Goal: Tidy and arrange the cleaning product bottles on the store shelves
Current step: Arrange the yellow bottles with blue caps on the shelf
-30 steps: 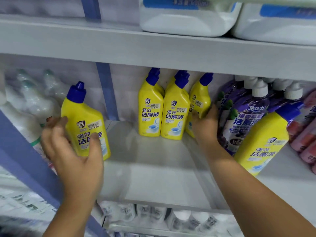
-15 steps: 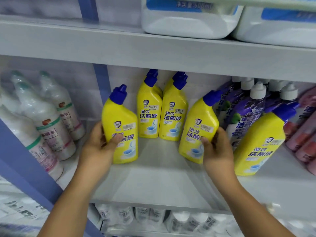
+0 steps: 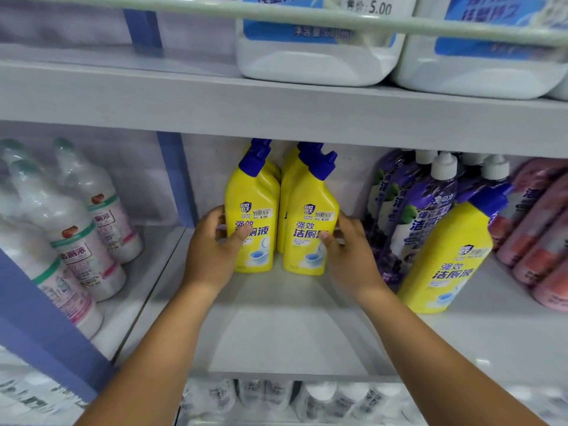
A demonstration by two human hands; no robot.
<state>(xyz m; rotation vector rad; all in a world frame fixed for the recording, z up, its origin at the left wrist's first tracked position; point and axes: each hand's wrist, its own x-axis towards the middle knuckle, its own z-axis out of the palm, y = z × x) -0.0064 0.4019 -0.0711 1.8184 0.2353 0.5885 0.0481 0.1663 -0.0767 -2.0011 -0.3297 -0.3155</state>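
Two yellow toilet-cleaner bottles with blue caps stand upright side by side on the middle shelf (image 3: 276, 330), in front of more of the same kind. My left hand (image 3: 212, 250) grips the left yellow bottle (image 3: 253, 210) from its left side. My right hand (image 3: 350, 253) grips the right yellow bottle (image 3: 310, 216) from its right side. Another yellow bottle (image 3: 445, 259) leans tilted further right, against the purple bottles (image 3: 415, 216).
White bottles with green bands (image 3: 76, 241) stand in the left bay behind a blue upright (image 3: 178, 179). Pink bottles (image 3: 541, 229) lie at the far right. Large white jugs (image 3: 316, 56) sit on the upper shelf. More white bottles (image 3: 276, 398) fill the shelf below.
Both hands have carried their yellow bottles inward and back, and the bottles now stand upright in front of the rear pair. The camera has moved closer.
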